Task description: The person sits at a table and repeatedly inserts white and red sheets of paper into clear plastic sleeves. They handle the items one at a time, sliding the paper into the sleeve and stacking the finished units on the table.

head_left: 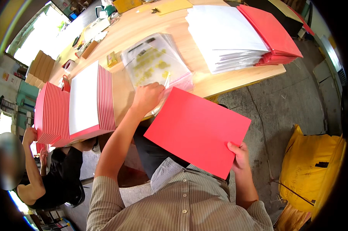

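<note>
Red card (197, 129) — corner pinched in right fingers (237, 152), left hand (147, 96) on clear bags (154, 63)

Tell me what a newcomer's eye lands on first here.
First the big red sheet, held at its lower corner by the right hand in the middle of the view. Next the left hand on the stack of clear plastic bags at the table edge. Then the piles: white sheets and red sheets at upper right, red-striped cards at left.
</note>
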The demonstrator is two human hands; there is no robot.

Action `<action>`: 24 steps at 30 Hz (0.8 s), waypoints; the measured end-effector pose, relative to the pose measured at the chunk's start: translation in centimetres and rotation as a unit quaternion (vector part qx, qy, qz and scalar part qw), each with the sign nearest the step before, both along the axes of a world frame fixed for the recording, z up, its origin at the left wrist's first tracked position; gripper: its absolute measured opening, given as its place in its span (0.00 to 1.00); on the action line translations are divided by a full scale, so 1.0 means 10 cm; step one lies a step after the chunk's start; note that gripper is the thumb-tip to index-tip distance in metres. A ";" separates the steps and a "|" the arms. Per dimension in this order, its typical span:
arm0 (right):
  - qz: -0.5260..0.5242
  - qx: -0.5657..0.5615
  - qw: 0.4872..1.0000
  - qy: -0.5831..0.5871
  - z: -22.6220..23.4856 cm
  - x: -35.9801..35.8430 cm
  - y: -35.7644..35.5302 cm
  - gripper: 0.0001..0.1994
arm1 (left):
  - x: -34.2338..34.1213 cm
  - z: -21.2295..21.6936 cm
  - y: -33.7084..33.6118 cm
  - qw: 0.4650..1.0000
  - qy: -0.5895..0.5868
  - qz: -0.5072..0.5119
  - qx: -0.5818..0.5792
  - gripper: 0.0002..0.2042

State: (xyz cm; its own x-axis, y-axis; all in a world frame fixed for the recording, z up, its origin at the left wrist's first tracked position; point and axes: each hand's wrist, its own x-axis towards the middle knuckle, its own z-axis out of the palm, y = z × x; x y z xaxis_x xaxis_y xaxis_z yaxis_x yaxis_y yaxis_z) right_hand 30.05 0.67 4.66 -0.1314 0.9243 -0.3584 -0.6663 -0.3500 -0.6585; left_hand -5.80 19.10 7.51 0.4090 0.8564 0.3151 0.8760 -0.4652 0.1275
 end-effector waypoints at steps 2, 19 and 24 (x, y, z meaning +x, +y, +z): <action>-0.003 0.004 1.000 0.006 -0.05 0.01 0.00 0.10 | 0.01 -0.01 -0.10 1.000 0.007 -0.004 -0.008 0.05; -0.096 0.015 0.994 -0.048 -0.10 -0.21 0.05 0.10 | 0.09 -0.03 -0.40 0.999 -0.032 -0.024 -0.010 0.10; -0.086 0.023 0.996 -0.019 -0.08 -0.22 0.02 0.10 | 0.04 -0.02 -0.47 1.000 -0.011 0.010 -0.001 0.10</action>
State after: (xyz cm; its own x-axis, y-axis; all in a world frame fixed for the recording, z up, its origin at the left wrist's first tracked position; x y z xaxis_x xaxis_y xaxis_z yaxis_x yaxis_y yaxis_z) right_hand 27.81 0.84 3.89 0.0433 0.9473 -0.3173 -0.6877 -0.2021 -0.6973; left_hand -5.40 14.38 7.26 0.3840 0.8654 0.3221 0.8822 -0.4467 0.1486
